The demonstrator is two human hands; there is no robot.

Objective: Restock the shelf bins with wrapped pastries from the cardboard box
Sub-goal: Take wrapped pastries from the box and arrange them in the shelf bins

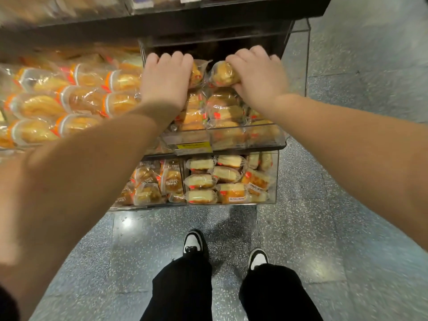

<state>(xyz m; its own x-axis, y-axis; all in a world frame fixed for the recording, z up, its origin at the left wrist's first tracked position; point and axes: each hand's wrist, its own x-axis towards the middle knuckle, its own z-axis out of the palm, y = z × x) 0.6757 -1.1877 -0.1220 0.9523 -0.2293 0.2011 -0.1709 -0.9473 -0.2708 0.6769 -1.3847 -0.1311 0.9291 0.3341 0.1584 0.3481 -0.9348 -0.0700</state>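
Head view: wrapped pastry point(221, 74) under right-hand fingers point(240, 63).

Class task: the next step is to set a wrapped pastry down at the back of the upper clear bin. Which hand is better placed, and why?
The right hand. Its fingers are closed around a wrapped pastry above the bin's back row. The left hand lies palm-down on the stacked pastries, with no separate pastry visibly in its grip.

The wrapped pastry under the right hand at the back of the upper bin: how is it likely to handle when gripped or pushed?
The wrapped pastry probably squashes easily: it looks like soft bread, so the right hand should grip lightly. Its glossy clear film likely slides against neighbouring wrappers. Its rounded shape atop the pile in the clear bin suggests it may shift or roll if nudged.
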